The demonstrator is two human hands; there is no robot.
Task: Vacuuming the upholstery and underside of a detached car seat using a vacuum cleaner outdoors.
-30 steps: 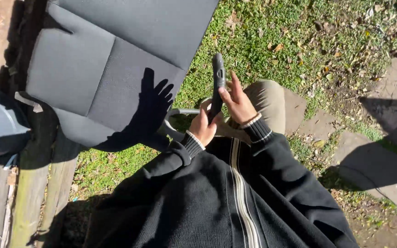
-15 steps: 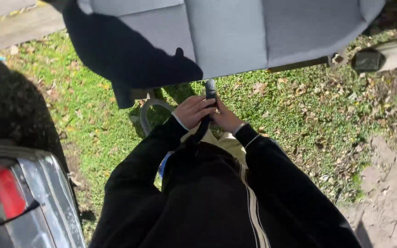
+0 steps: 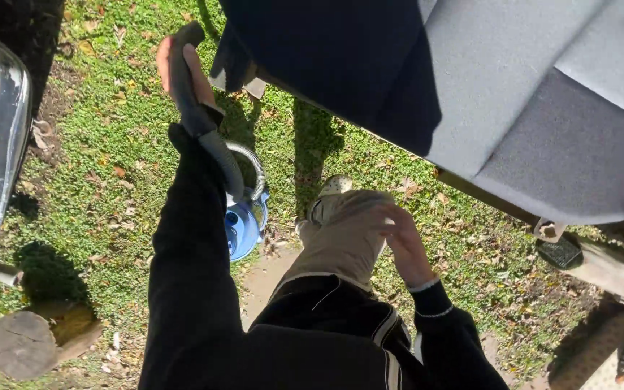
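Grass point(image 3: 110, 144) lies underfoot, strewn with dry leaves. The left hand point(image 3: 182, 68) is raised, fingers wrapped around the dark handle of a vacuum hose point(image 3: 207, 133). The grey ribbed hose loops down to a blue vacuum canister point(image 3: 243, 227) standing on the grass by the person's shoe point(image 3: 330, 191); what is inside it cannot be seen. The right hand point(image 3: 406, 245) hangs loose and empty beside the tan trouser leg point(image 3: 341, 242). A grey car seat point(image 3: 514, 94) stands just ahead. A stump point(image 3: 19, 343) sits at lower left.
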